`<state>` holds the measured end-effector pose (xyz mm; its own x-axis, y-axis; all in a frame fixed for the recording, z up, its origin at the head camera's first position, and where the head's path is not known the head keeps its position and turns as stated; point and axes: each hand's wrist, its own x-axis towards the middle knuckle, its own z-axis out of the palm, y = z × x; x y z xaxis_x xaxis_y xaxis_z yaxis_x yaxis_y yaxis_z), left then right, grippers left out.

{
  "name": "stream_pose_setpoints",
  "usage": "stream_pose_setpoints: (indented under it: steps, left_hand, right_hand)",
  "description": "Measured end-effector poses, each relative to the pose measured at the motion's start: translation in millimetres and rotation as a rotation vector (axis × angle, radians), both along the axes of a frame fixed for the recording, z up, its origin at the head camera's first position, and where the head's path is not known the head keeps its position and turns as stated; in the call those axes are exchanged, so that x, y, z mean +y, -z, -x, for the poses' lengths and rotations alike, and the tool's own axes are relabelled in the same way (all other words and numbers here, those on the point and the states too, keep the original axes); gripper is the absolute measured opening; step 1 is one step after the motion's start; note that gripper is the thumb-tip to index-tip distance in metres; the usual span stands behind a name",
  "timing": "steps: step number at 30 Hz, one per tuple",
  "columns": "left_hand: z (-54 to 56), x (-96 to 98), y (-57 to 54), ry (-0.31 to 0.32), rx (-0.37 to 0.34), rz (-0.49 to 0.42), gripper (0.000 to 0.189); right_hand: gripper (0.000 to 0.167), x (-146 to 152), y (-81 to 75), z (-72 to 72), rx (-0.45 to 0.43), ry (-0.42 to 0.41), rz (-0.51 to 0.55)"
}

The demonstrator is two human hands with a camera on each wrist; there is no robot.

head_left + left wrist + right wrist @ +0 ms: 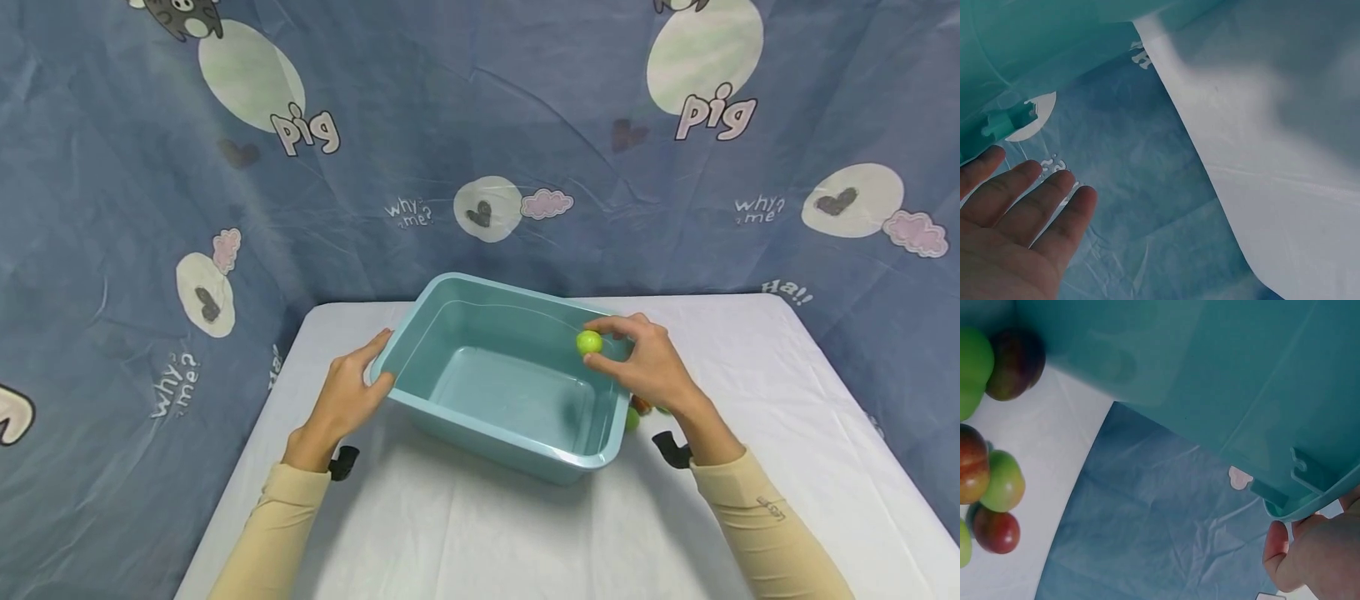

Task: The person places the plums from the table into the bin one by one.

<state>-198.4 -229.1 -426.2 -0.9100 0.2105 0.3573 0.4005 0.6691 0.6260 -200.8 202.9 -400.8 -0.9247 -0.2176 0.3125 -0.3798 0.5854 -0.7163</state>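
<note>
My right hand (pixel 651 360) pinches a green fruit (pixel 588 342) over the tub (pixel 495 446): probably light, firm, slick, best gripped mid-side; left hand (pixel 347 398), straight-fingered, touches the left rim!

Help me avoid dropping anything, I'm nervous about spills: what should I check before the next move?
1. Green fruit held: ok, pinched in the right hand.
2. Fruit over the tub: ok, it appears above the opening.
3. Tub upright: ok, opening faces up.
4. Left hand gripping firmly: cannot tell; fingers look straight beside the tub.
5. Tub's right side clear: not ok, other fruit lies there.
</note>
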Motion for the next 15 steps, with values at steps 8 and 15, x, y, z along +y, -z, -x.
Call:
stream_pose_setpoints:
  steps: [8,15]
  left_hand:
    - [-1.4,1.1,0.0,0.008,-0.022,-0.002,0.061]
    - [-1.1,1.0,1.1,0.004,-0.026,0.000,0.061]
  right_hand:
    - [0.045,2.2,-0.5,-4.9,-0.020,-0.014,0.043]
    - [0.055,9.5,-0.6,-5.7,-0.015,-0.033,0.131]
